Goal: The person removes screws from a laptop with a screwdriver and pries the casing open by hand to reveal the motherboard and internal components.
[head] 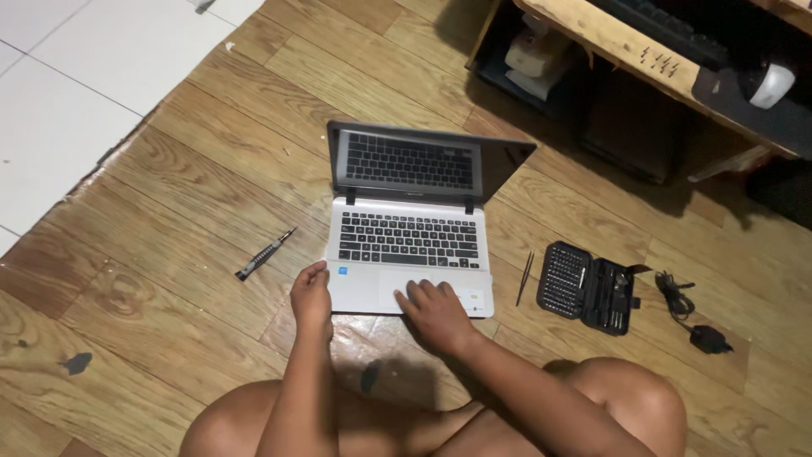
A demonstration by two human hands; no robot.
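A small silver laptop (409, 254) lies open on the wood-pattern floor, its dark screen (414, 162) tilted back and mirroring the keyboard. My left hand (311, 294) curls against the laptop's front left corner, touching the edge. My right hand (436, 311) rests flat on the palm rest by the touchpad, fingers spread. Neither hand holds anything.
A black screwdriver (265, 254) lies left of the laptop. Thin tweezers (524, 278) and an open black bit kit (589, 286) lie to its right, then a black charger with cable (692, 317). A wooden desk (643, 51) stands at the top right. My knees fill the bottom edge.
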